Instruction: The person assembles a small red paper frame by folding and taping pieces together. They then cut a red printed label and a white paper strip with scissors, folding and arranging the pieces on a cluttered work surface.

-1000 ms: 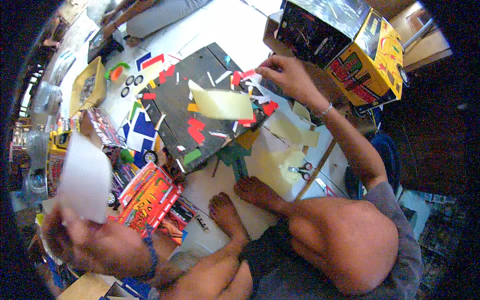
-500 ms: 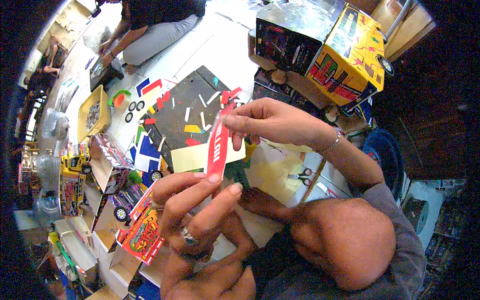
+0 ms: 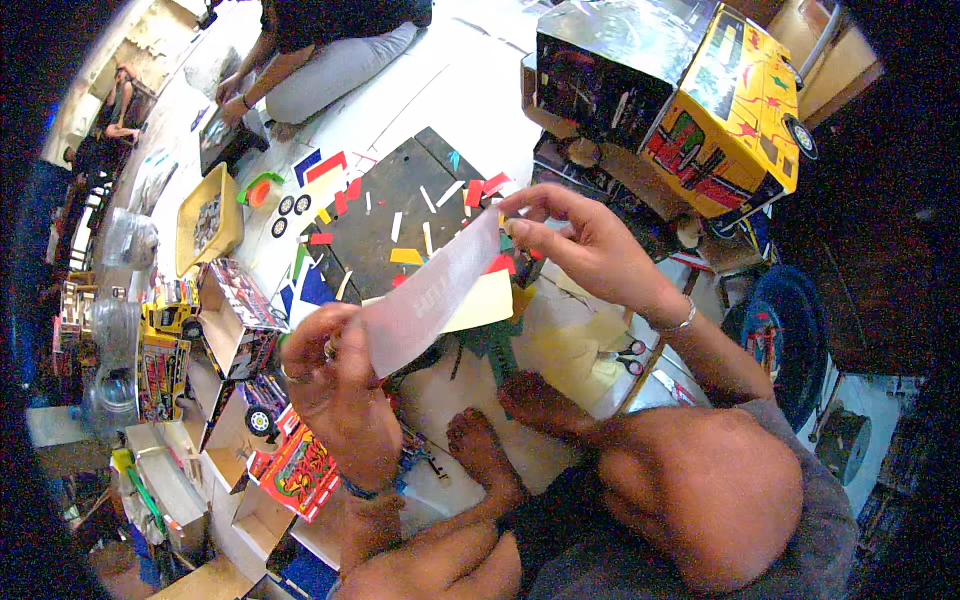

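Observation:
A long sticker strip (image 3: 432,297) stretches slantwise between my two hands, its whitish underside facing me. Faint lettering shows through it. My left hand (image 3: 345,385) has its fingers curled at the strip's lower left end and grips it there. At the upper right end, my right hand (image 3: 590,245) pinches the tip between thumb and finger. Under the strip lie a cream paper sheet (image 3: 485,303) and a dark cutting board (image 3: 385,215) strewn with red, white and yellow scraps.
Scissors (image 3: 630,357) lie right of my feet. A yellow toy truck (image 3: 725,115) stands at the back right. On the left are a yellow tray (image 3: 208,225), loose black wheels (image 3: 290,207) and a red-sided toy truck part (image 3: 298,468). Another person (image 3: 335,75) sits at the far left.
The strip has turned over, from its red face to its pale back. My left hand has rolled and moved left and down; my right hand has shifted right. The view has shifted slightly.

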Demonstrator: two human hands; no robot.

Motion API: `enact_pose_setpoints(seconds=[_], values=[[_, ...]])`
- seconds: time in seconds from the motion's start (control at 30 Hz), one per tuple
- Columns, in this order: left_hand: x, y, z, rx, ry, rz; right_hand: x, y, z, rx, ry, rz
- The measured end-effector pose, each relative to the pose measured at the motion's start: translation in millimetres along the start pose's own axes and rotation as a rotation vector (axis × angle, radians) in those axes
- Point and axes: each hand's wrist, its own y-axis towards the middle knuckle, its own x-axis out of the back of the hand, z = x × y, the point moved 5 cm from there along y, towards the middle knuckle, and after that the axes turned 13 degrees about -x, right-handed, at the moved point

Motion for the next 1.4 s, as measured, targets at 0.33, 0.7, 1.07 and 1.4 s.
enact_pose_setpoints(seconds=[0.33,0.7,1.07,1.4], values=[[59.3,2.7,113.7,0.425,-0.079,-0.174,-11.8,-1.4,-90.2,-0.231,-0.065,-0.226],[75.4,-5.4,127.2,0.353,0.416,0.063,-31.6,-22.6,-112.8,-0.476,0.079,-0.185],[64.7,-6.5,126.3,0.392,0.421,0.157,-35.3,-13.1,-94.9,-0.323,0.008,-0.323],[51.1,8.4,111.2,0.084,0.679,0.377,-14.4,21.3,-68.6,-0.239,-0.378,-0.291]])
